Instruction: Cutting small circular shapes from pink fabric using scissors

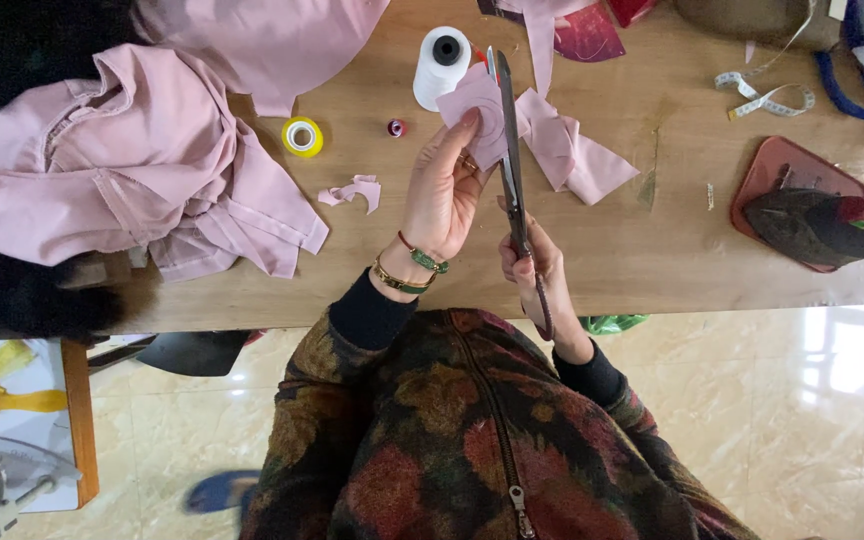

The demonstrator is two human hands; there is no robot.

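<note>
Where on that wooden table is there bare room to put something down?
The widest bare patch of the wooden table lies between the pink fabric scrap and the red iron rest. A smaller one sits between the yellow tape roll and the left hand. The left side is crowded by the heaped pink garment.

Bright even daylight; glare on floor point(832, 400) right; sharp focus
</note>
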